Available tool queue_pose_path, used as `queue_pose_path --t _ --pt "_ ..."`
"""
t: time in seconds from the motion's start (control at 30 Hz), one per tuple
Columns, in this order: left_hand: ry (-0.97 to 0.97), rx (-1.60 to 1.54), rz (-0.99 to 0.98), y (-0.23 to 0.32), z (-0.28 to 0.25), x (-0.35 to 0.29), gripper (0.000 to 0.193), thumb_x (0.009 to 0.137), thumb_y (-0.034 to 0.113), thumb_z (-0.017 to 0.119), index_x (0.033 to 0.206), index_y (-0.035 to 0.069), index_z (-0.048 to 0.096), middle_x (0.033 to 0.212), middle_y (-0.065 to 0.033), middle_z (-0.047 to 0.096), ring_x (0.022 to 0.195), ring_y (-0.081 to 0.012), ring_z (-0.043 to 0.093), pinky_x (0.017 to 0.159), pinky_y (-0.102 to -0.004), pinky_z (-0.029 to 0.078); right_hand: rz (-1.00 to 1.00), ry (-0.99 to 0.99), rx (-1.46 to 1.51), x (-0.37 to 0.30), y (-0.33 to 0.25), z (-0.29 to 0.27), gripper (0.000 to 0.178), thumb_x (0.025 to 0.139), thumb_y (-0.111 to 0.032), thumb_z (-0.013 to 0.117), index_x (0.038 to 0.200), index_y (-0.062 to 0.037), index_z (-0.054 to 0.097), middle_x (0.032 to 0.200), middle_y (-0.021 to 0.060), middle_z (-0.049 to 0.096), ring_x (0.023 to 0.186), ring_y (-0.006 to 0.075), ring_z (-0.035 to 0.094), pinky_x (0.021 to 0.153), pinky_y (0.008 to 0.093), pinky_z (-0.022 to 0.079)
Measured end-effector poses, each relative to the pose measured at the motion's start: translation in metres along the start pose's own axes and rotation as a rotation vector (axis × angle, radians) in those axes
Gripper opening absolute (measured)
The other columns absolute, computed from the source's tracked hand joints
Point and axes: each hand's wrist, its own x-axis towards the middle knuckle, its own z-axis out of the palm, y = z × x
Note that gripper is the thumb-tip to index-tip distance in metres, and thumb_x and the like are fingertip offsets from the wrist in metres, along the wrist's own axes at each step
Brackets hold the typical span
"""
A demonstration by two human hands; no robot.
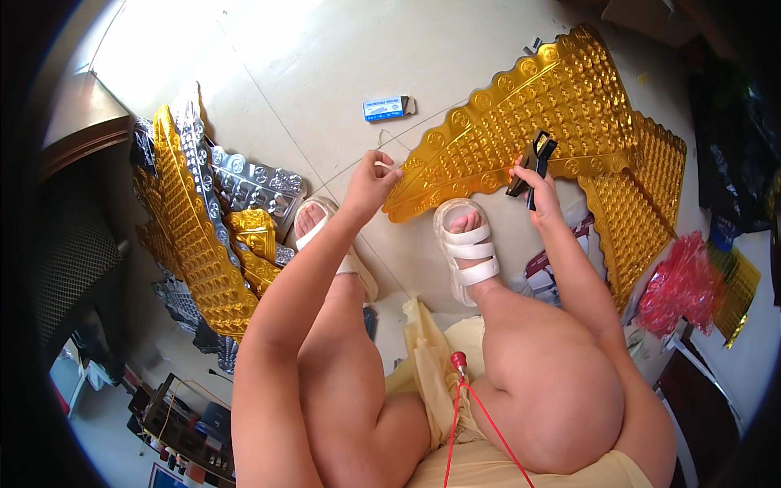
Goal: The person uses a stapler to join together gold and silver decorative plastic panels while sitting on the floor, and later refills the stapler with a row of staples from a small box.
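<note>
My left hand (371,189) is closed in a pinch beside the narrow left end of a large embossed gold foil sheet (521,114). Its fingertips meet at the sheet's edge, and whatever lies between them is too small to make out. My right hand (540,195) grips a black stapler (533,163), held over the sheet's near edge with its head pointing away from me. The gold sheet fans out across the floor toward the far right, with scalloped edges and rows of raised patterns. More gold foil (634,211) continues on its right side.
A blue-and-white small box (384,109) lies on the tiled floor ahead. Gold foil pieces (191,236) and silver foil pieces (256,187) are heaped at left. A red plastic bundle (679,285) sits at right, near black plastic (732,154). My sandalled feet (468,248) stand between.
</note>
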Motion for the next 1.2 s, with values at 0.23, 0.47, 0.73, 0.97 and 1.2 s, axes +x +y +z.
queue_pose_path --t 0.23,0.47,0.73,0.97,1.2 --pt "-0.181 -0.196 -0.248 -0.016 0.001 -0.020 0.037 0.073 0.011 0.076 0.106 -0.001 0.062 0.089 -0.0041 0.064 0.083 -0.0117 0.057 0.073 -0.0259 0.045 0.037 -0.075 0.070 0.006 0.009 -0.002 0.035 0.083 -0.017 0.064 0.114 -0.0050 0.055 0.109 0.0055 0.061 0.098 0.0156 0.061 0.080 0.0302 0.047" --pt "-0.231 -0.220 -0.211 -0.016 0.010 -0.021 0.028 0.083 0.009 0.067 0.109 0.001 0.062 0.092 -0.0037 0.065 0.083 -0.0118 0.058 0.077 -0.0262 0.044 0.012 -0.093 0.073 0.003 0.008 0.012 0.036 0.083 -0.017 0.064 0.116 -0.0040 0.055 0.109 0.0058 0.061 0.098 0.0160 0.060 0.081 0.0305 0.047" --pt "-0.236 -0.401 -0.278 -0.012 0.012 -0.021 0.030 0.085 0.009 0.065 0.112 -0.002 0.057 0.100 -0.0078 0.064 0.088 -0.0149 0.060 0.084 -0.0289 0.047 -0.008 -0.115 0.045 -0.003 0.005 0.011 0.036 0.083 -0.018 0.064 0.115 -0.0048 0.055 0.106 0.0044 0.062 0.096 0.0148 0.061 0.082 0.0305 0.047" --pt "-0.294 -0.416 -0.346 -0.007 0.013 -0.026 0.026 0.086 0.010 0.064 0.108 -0.001 0.058 0.101 -0.0101 0.064 0.092 -0.0173 0.062 0.085 -0.0299 0.050 -0.023 -0.124 0.038 -0.003 0.011 0.004 0.037 0.082 -0.017 0.066 0.115 -0.0042 0.055 0.105 0.0044 0.061 0.095 0.0137 0.060 0.081 0.0281 0.046" --pt "-0.304 -0.405 -0.385 0.006 0.010 -0.033 0.023 0.089 0.009 0.058 0.110 -0.002 0.057 0.101 -0.0119 0.065 0.085 -0.0195 0.066 0.074 -0.0261 0.056 -0.404 -0.047 -0.763 -0.039 0.025 -0.031 0.035 0.076 -0.019 0.071 0.103 -0.0071 0.053 0.089 0.0010 0.053 0.081 0.0082 0.048 0.072 0.0247 0.042"
